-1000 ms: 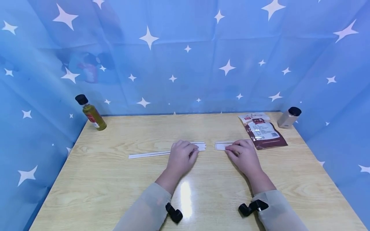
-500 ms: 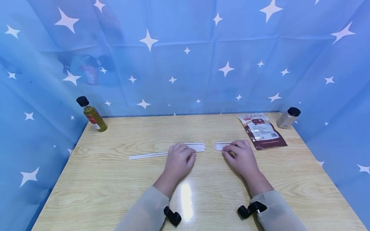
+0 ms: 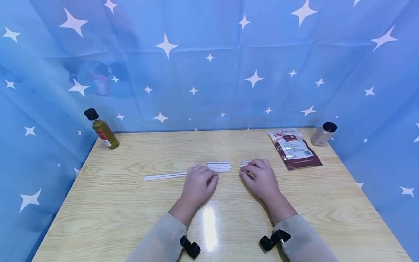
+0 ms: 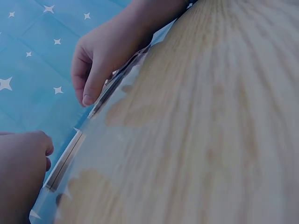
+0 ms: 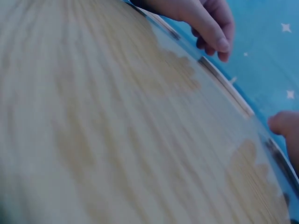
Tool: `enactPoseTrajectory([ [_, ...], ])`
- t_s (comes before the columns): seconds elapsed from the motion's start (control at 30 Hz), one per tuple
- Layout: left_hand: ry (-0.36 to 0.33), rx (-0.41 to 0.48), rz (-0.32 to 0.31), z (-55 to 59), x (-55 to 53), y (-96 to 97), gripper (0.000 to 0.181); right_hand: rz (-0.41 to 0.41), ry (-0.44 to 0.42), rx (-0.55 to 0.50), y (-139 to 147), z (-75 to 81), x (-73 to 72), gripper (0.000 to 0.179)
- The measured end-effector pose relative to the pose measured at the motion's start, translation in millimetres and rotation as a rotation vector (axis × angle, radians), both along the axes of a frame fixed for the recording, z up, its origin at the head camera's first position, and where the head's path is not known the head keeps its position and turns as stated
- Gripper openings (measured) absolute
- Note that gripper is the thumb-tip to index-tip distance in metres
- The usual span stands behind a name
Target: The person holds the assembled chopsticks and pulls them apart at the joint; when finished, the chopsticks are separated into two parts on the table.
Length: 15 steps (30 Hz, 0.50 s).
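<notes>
Short thin white sticks (image 3: 218, 166) lie side by side on the table, right of my left hand (image 3: 199, 185). Longer white sticks (image 3: 165, 176) run out to its left. That hand's fingers are loosely bent beside the sticks, with nothing visible between thumb and index finger. Across a small gap, more white sticks (image 3: 244, 163) lie partly hidden behind my right hand (image 3: 262, 179). Its fingertips hang bent at their near side; whether they touch is unclear. In the left wrist view, the right hand (image 4: 105, 51) shows thumb and fingers pointing down by the table edge.
A brown and white packet (image 3: 294, 149) lies at the back right, beside a black-capped shaker jar (image 3: 323, 134). An oil bottle (image 3: 105, 131) stands at the back left. Behind the wooden table (image 3: 114, 211) hangs a blue star-patterned curtain (image 3: 209, 83).
Both hands have shifted left along the sticks. More of the short left sticks shows now, while the right hand covers more of its own. The sticks have not visibly moved on the table.
</notes>
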<state>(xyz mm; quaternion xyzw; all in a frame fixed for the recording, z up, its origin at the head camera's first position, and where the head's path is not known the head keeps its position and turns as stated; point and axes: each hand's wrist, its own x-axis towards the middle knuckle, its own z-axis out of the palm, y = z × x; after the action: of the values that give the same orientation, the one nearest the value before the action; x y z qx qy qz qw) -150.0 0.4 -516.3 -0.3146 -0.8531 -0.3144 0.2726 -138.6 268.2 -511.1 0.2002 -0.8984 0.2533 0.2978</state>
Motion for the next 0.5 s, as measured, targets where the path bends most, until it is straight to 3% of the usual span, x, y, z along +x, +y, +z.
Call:
enactPoseTrajectory([
  [0.5, 0.02, -0.018, 0.046, 2.0, 8.7, -34.1, 0.005, 0.067, 0.032, 0.0, -43, 1.1, -8.2, 0.008],
])
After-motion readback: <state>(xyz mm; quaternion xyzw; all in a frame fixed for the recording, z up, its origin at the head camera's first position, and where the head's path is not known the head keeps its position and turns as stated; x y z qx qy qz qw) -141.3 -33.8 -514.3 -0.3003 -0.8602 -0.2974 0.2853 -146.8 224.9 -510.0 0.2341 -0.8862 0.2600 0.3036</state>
